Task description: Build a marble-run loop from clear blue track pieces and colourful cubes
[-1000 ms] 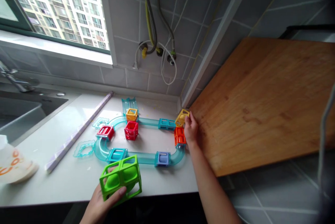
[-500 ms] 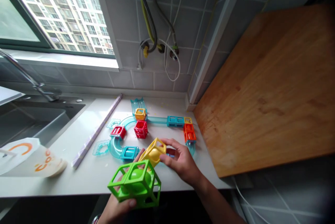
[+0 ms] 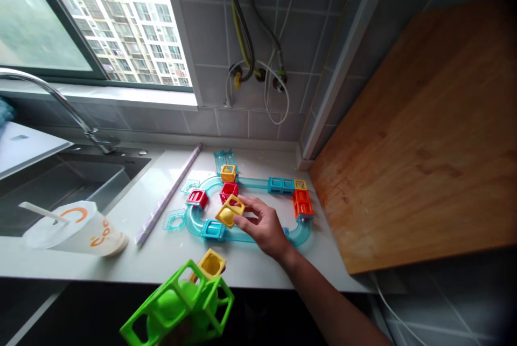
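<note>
My right hand (image 3: 264, 226) pinches a yellow open-frame block (image 3: 230, 211) with a rounded piece inside, above the counter near the red cubes. My left hand (image 3: 177, 332), mostly hidden, holds green open-frame blocks (image 3: 181, 303) low at the front edge, with a second yellow block (image 3: 212, 264) at their far end. Behind the right hand, a loop of clear blue track (image 3: 242, 235) lies on the counter. Red blocks (image 3: 197, 198), blue blocks (image 3: 281, 185), orange blocks (image 3: 302, 203) and a yellow-orange block (image 3: 228, 173) sit along it. A red cube (image 3: 229, 192) stands inside the loop, partly covered.
A drink cup with a straw (image 3: 76, 230) stands on the left of the counter (image 3: 161, 265). A long pale stick (image 3: 169, 195) lies between it and the track. The sink (image 3: 121, 173) is at far left, and a wooden board (image 3: 436, 146) leans at right.
The right hand has pulled a yellow block away from the other one, moving it up and left over the track. The left hand has lowered leftward with the green blocks. The view has shifted left.
</note>
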`<action>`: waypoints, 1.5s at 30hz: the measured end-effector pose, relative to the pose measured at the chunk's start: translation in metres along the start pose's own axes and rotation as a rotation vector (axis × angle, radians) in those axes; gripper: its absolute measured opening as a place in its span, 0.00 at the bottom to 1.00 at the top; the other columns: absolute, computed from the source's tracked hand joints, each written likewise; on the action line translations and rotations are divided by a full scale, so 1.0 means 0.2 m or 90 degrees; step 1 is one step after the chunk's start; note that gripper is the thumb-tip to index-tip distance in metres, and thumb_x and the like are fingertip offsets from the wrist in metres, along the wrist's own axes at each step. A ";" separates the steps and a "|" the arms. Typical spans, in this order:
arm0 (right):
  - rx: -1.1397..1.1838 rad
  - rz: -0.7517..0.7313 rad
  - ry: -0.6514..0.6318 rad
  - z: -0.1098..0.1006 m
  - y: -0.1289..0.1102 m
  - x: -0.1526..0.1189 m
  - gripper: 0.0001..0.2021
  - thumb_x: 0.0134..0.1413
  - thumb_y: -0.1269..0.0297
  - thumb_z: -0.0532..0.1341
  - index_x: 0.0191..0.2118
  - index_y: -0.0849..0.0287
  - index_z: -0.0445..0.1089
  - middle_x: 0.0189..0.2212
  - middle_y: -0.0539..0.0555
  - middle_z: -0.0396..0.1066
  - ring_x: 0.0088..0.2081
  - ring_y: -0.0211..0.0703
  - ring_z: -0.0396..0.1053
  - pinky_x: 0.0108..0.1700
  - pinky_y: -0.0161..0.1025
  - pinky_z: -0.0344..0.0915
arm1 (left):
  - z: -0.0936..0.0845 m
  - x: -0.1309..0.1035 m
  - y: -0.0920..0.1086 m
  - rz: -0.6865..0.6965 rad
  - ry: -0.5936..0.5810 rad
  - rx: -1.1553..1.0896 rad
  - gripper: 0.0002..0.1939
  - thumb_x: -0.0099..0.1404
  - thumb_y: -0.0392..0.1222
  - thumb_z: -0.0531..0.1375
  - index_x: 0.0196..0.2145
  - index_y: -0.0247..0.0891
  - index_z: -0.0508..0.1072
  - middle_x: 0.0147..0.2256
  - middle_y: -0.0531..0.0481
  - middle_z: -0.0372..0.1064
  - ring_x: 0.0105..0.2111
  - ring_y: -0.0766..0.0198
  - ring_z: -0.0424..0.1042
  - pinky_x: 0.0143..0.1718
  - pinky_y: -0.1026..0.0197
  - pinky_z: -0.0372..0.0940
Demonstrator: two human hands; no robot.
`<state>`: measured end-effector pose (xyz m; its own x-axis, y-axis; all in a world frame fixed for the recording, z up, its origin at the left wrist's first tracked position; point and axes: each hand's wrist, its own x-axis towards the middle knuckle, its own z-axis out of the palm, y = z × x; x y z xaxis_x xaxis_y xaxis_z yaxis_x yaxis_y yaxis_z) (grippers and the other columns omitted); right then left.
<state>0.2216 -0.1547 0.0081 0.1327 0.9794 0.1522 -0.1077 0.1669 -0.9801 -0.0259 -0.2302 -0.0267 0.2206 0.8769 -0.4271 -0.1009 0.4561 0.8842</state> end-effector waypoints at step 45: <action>-0.467 -0.172 -0.172 0.21 0.21 0.06 0.38 0.57 0.68 0.67 0.71 0.51 0.56 0.57 0.60 0.66 0.56 0.52 0.70 0.60 0.49 0.70 | -0.30 0.14 0.11 -0.065 -0.183 -0.178 0.25 0.55 0.51 0.74 0.48 0.44 0.77 0.45 0.44 0.79 0.43 0.50 0.80 0.44 0.53 0.72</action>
<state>0.1766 -0.1309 -0.0254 -0.1892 0.9251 0.3291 0.5769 0.3759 -0.7252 -0.0793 -0.1865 -0.0307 0.5010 0.7652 -0.4043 -0.3159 0.5967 0.7377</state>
